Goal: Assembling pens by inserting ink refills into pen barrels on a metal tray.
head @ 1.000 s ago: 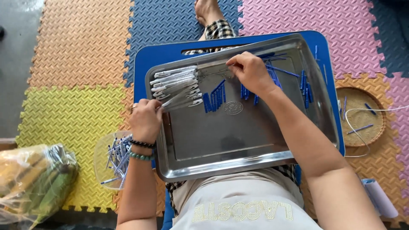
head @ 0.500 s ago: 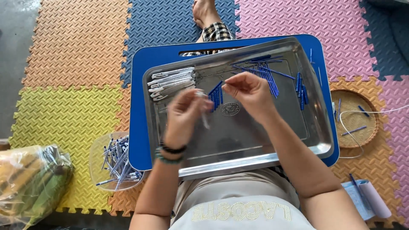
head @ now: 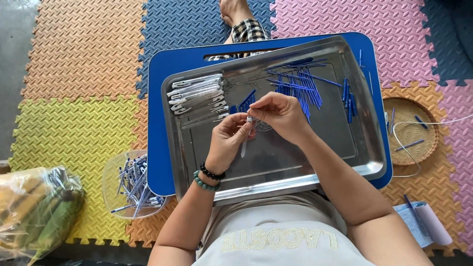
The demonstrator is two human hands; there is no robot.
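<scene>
My left hand (head: 227,139) and my right hand (head: 277,114) meet over the middle of a steel tray (head: 276,170) that rests on a blue lap table (head: 155,148). Between the fingers of both hands is a clear pen barrel (head: 245,139), pointing down toward me. My right fingertips pinch its upper end; what they hold there is too small to tell. A row of clear pen barrels (head: 197,96) lies at the tray's far left. Blue refills (head: 297,83) are scattered across the far middle, and a few more blue parts (head: 348,97) lie to the right.
A clear plastic bowl of assembled pens (head: 134,183) sits on the foam mat at the left. A woven basket (head: 410,132) with blue pieces and a white cord is at the right. A plastic bag (head: 34,212) lies lower left, a paper pad (head: 423,222) lower right.
My left hand came from the bowl at the left onto the tray with a clear barrel. My right hand drew back from the blue refills to meet it at the middle.
</scene>
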